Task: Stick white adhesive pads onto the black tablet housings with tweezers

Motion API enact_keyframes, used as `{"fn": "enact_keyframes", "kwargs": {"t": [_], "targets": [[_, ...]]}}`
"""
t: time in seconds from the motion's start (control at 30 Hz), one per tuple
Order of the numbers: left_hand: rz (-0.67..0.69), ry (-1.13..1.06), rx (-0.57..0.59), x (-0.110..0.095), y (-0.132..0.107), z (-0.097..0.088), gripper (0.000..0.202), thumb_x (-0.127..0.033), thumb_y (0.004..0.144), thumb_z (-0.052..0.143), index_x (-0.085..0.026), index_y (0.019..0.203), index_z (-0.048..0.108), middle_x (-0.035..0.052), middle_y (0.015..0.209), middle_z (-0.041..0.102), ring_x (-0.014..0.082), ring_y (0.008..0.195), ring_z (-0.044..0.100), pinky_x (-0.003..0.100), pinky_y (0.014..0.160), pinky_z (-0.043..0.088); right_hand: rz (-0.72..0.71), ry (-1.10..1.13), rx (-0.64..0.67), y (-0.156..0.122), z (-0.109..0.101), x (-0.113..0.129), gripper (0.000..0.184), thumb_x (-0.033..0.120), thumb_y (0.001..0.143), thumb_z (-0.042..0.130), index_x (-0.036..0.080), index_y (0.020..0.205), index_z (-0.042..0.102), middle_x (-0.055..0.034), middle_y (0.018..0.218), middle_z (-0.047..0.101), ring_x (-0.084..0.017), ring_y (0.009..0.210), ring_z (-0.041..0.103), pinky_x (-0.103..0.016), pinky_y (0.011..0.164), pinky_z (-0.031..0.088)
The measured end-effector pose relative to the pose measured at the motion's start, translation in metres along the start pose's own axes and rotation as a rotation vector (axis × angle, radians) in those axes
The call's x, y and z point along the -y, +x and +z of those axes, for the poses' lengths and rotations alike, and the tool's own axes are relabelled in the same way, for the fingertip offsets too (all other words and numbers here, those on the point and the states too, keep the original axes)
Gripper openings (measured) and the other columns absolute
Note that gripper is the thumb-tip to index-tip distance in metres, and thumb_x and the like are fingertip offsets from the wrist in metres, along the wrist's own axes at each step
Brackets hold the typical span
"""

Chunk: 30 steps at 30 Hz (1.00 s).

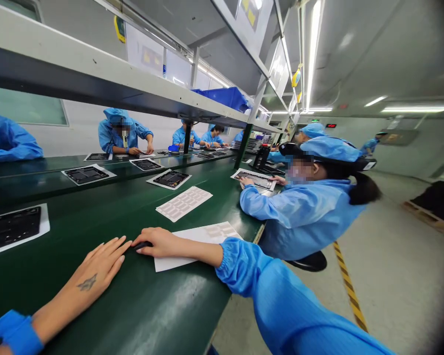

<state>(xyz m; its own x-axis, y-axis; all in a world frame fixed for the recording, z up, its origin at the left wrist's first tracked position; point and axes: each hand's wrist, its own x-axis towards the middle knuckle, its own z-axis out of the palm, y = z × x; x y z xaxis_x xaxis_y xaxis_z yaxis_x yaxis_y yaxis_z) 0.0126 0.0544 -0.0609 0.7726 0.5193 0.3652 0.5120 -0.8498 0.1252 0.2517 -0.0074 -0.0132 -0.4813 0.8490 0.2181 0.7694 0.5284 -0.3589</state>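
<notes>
Blue elastic cuff closes round the wrist of the left hand, which lies flat and open on the green bench top, its fingers slightly spread and holding nothing. Just beside its fingertips, the right hand rests with its fingers curled over a slim black tool; whether they clamp it or only cover it cannot be told from this view. The tool lies at the edge of a white sheet printed with pale patches, and the right hand's heel is close to that sheet. A second sheet with rows of pale patches lies farther along the bench, and dark panels on white backing sit beyond it.

The step in hand looks like a moment at the sheet, with both hands set down. The next move would call for the right hand to firm up its hold on the tool.

Beside the bench, a co-worker in a blue smock has both hands on a dark panel.
</notes>
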Motion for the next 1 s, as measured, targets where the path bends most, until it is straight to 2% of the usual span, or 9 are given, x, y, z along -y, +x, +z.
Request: {"fn": "enact_keyframes", "kwargs": {"t": [0.33,0.57,0.8,0.9,1.0], "targets": [[0.003,-0.006,0.004,0.001,-0.001,0.007,0.052,-0.052,0.099,0.029,-0.034,0.145,0.047,-0.003,0.149,0.047,0.0241,0.139,0.042,0.046,0.118,0.031,0.02,-0.003,0.002,-0.002,-0.002,0.003,0.026,0.028,0.093,0.062,0.018,0.117,0.067,-0.0043,0.098,0.066,-0.017,0.093,0.062,-0.026,0.08,0.044],[-0.024,-0.014,0.107,-0.013,0.001,-0.007,0.049,-0.043,0.103,0.028,-0.029,0.147,0.043,0.0004,0.152,0.044,0.0213,0.142,0.037,0.044,0.12,0.027,0.008,0.018,-0.038,-0.003,0.004,-0.001,0.026,0.022,0.091,0.063,0.016,0.116,0.068,-0.0078,0.1,0.067,-0.019,0.092,0.064,-0.029,0.082,0.045],[-0.044,-0.024,0.109,-0.022,0.002,-0.017,0.047,-0.04,0.104,0.03,-0.029,0.148,0.042,0.0017,0.152,0.043,0.0198,0.142,0.037,0.042,0.12,0.025,-0.02,0.023,-0.058,0.001,0.007,-0.006,0.023,0.021,0.09,0.062,0.016,0.111,0.07,-0.0084,0.096,0.068,-0.02,0.088,0.064,-0.029,0.079,0.045],[-0.038,-0.007,0.119,-0.021,0.004,-0.019,0.047,-0.04,0.103,0.029,-0.028,0.147,0.044,0.0025,0.152,0.044,0.0203,0.141,0.039,0.043,0.12,0.027,-0.022,0.006,-0.052,0.003,0.005,-0.003,0.024,0.022,0.091,0.061,0.012,0.112,0.07,-0.0104,0.095,0.068,-0.022,0.088,0.065,-0.03,0.077,0.045],[0.003,-0.002,0.071,-0.01,0.002,-0.012,0.048,-0.044,0.102,0.03,-0.03,0.145,0.047,0.0004,0.15,0.046,0.0209,0.139,0.043,0.043,0.119,0.03,-0.012,-0.029,-0.037,0.004,0.0,0.005,0.025,0.024,0.092,0.062,0.013,0.112,0.069,-0.0089,0.096,0.069,-0.021,0.091,0.065,-0.029,0.077,0.046]]}}
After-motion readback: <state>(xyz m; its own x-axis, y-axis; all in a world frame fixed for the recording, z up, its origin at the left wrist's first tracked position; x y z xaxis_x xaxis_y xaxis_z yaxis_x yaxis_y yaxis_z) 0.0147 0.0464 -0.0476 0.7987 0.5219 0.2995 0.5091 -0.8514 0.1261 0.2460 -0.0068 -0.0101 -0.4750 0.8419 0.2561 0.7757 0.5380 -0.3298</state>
